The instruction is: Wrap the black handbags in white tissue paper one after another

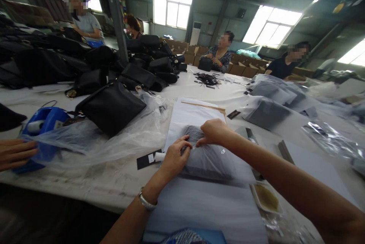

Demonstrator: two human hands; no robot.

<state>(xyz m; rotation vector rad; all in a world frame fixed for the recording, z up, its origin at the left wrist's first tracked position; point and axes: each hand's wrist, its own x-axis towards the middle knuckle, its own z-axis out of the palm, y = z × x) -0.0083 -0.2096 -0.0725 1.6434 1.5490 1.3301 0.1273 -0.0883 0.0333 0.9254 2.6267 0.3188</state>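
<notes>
A dark, bulky item inside a clear plastic bag [209, 162] lies on white paper [178, 116] in front of me. My left hand [175, 155], with a silver bracelet at the wrist, has its fingers bent and closed on the bag's left edge. From the right, my right hand [215, 131] reaches over and pinches the film near the top of the same bag. The fingertips of both hands almost meet. What exactly is inside the bag is blurred by the film. A black tag [146, 160] rests beside my left hand.
Black handbags [112, 107] are heaped at the left. A co-worker's hand [17, 152] touches plastic film by a blue tape dispenser [45, 122]. Grey bagged sheets [268, 112] lie at the right, above a small tray [265, 197]. Several people work around the table.
</notes>
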